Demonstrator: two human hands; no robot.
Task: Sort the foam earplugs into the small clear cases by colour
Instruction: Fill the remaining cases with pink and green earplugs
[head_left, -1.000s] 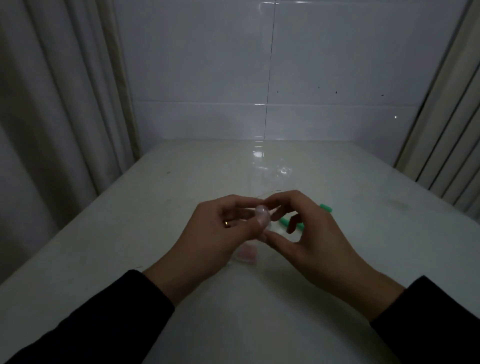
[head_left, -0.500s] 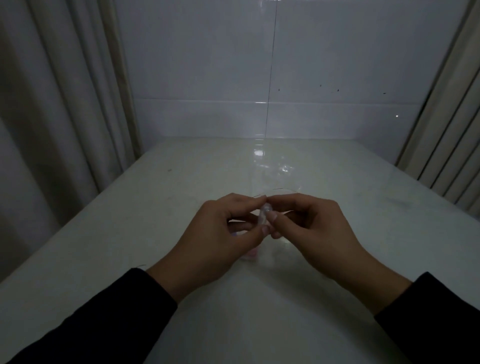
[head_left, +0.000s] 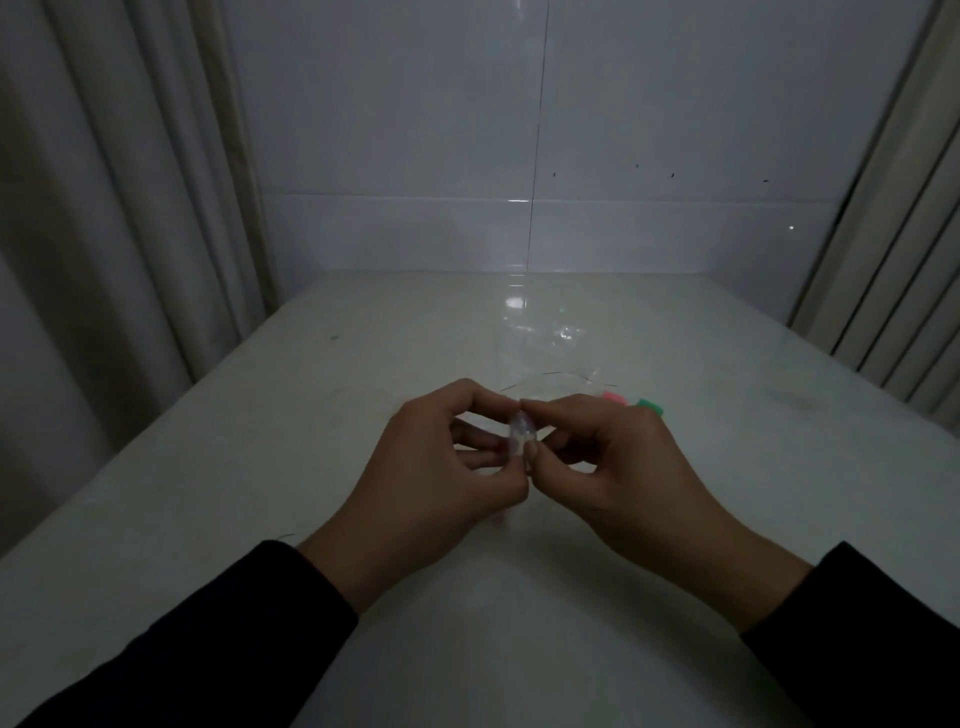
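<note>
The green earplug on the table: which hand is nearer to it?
Right. The right hand lies just in front of the green earplug, its knuckles nearly reaching it. The left hand is farther off, beyond the small clear case both hands pinch.

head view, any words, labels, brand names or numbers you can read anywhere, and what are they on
None: no readable text anywhere in this dim view.
Small clear case, pinched between the left hand and right hand: no print visible.
Pink earplug and green earplug on the table: plain.
Tiled wall: only small dark specks, not letters.
</note>
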